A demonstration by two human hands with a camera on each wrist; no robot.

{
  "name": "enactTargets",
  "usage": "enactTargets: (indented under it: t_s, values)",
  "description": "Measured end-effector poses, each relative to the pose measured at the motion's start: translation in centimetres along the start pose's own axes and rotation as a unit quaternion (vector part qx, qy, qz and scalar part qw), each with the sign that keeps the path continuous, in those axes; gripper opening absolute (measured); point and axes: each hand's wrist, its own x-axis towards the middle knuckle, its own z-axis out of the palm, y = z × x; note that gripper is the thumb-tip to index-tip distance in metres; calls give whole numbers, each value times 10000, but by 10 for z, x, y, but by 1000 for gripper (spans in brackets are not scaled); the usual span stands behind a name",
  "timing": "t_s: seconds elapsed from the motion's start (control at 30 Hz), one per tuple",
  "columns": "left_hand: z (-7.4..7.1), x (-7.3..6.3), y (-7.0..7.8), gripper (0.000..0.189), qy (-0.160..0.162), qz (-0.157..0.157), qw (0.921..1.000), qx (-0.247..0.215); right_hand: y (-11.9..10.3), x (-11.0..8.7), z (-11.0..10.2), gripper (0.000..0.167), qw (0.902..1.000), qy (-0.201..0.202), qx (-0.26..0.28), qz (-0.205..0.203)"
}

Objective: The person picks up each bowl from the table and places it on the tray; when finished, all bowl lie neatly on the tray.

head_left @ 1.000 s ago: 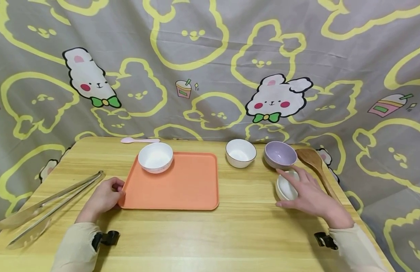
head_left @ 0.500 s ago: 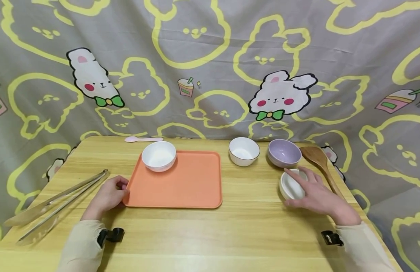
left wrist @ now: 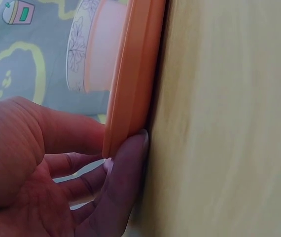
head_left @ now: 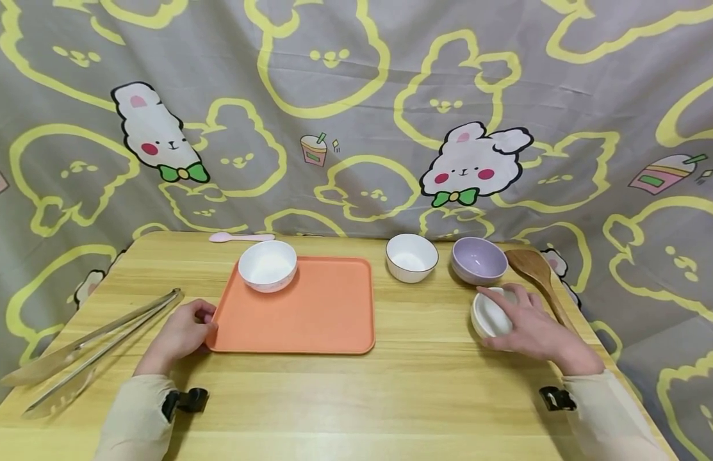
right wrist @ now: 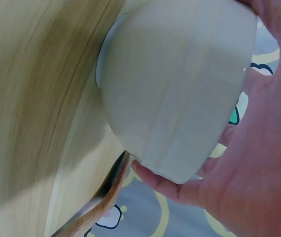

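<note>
My left hand [head_left: 184, 331] pinches the left edge of an orange tray [head_left: 321, 314]. In the left wrist view its thumb and fingers [left wrist: 74, 131] lie on both sides of the tray's rim [left wrist: 135, 74]. A white bowl with a leaf pattern [head_left: 268, 266] sits on the tray's back left corner. At the right, my right hand [head_left: 526, 323] spans a cream-white bowl [head_left: 490, 314], partly hiding it. The right wrist view shows thumb and fingers spread round the bowl's rim [right wrist: 180, 89], its foot close to the table.
Behind the held bowl stand a purple bowl [head_left: 479, 260] and a white dark-rimmed bowl [head_left: 411, 257]. A wooden spatula [head_left: 532, 266] lies along the right edge. Metal tongs [head_left: 111, 346] lie at left, a pink spoon [head_left: 241, 237] at the back edge. A patterned curtain [head_left: 356, 115] hangs behind.
My right hand has closed in a little round the cream-white bowl, staying at the same place. The left hand stays at the tray's edge. The head view has shifted slightly.
</note>
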Motion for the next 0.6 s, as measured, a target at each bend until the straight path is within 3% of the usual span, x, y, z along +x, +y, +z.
enactTargets:
  t_s: [0.33, 0.6]
  values:
    - [0, -1, 0, 25, -51, -55, 10000, -21, -6, 0, -2, 92, 9999, -82, 21, -59]
    - [-1, 0, 0, 25, -58, 34, 9999, -96, -26, -1, -13, 89, 9996, 81, -50, -268]
